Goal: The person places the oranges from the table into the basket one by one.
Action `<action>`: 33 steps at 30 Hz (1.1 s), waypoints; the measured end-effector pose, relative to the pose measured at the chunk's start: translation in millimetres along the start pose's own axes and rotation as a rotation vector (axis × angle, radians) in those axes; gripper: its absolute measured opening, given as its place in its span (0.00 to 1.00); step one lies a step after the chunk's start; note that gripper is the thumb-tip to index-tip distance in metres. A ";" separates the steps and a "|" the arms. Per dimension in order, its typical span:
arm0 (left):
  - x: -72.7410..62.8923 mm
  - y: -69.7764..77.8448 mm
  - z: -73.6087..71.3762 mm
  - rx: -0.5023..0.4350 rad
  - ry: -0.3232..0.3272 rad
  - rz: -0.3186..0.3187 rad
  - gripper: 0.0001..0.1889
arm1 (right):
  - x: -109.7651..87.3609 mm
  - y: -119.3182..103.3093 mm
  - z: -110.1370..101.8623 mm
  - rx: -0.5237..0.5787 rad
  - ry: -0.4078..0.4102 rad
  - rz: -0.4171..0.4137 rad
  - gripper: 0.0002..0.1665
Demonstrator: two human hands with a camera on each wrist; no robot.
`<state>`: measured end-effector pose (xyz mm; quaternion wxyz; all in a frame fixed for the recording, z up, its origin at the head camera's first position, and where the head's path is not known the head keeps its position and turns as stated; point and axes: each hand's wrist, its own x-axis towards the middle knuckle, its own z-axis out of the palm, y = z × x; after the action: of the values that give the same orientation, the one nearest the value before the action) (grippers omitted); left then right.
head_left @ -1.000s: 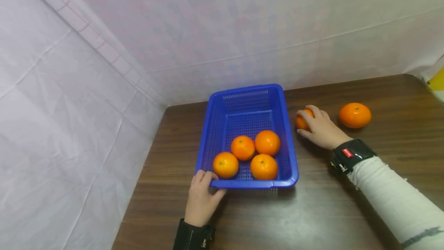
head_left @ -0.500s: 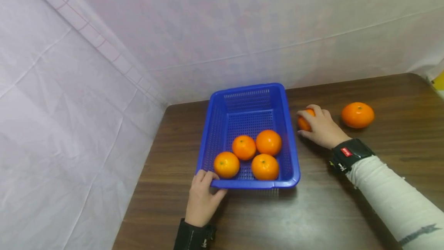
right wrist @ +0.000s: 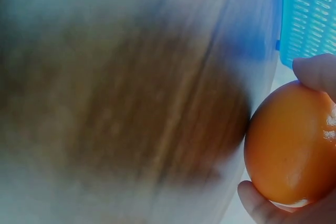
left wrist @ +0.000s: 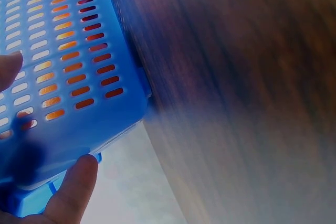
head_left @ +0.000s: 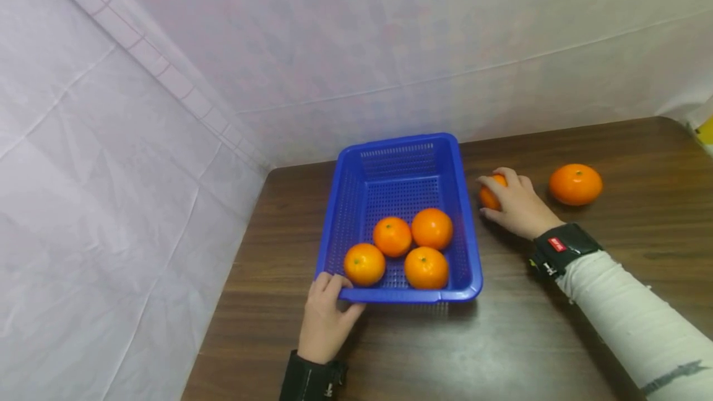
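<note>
My left hand (head_left: 325,320) grips the near left corner of a blue plastic basket (head_left: 409,295), fingers over the rim and thumb low on the outer front wall. The thumb (left wrist: 10,69) shows against the slotted wall in the left wrist view. Several oranges, including one orange (head_left: 364,264) beside my left fingers, lie in the near half of the basket. To the basket's right, my right hand (head_left: 520,206) holds another orange (right wrist: 289,142) between thumb and fingers, low at the tabletop; the hand covers part of it in the head view.
A larger, flattened orange (head_left: 575,184) sits on the dark wooden table (head_left: 412,357), just right of my right hand. White sheeting (head_left: 390,36) rises behind the table and along its left side. Something yellow (head_left: 705,131) shows at the far right edge.
Both hands keep their hold on the basket and the orange. The whole head view has shifted very slightly; nothing else has visibly moved.
</note>
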<state>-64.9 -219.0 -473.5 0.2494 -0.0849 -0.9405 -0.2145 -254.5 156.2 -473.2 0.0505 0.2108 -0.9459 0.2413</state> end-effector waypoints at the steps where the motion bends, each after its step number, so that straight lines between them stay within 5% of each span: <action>1: 0.0 0.1 0.0 0.000 -0.003 -0.002 0.21 | -0.4 -0.4 0.0 0.001 0.006 -0.008 0.36; 33: -0.1 -0.7 0.4 0.007 -0.003 0.003 0.21 | -0.1 -17.7 -31.0 0.007 0.029 -0.010 0.34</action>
<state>-65.2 -219.5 -474.1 0.2485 -0.0859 -0.9415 -0.2107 -247.1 156.9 -438.3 0.0650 0.2123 -0.9432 0.2472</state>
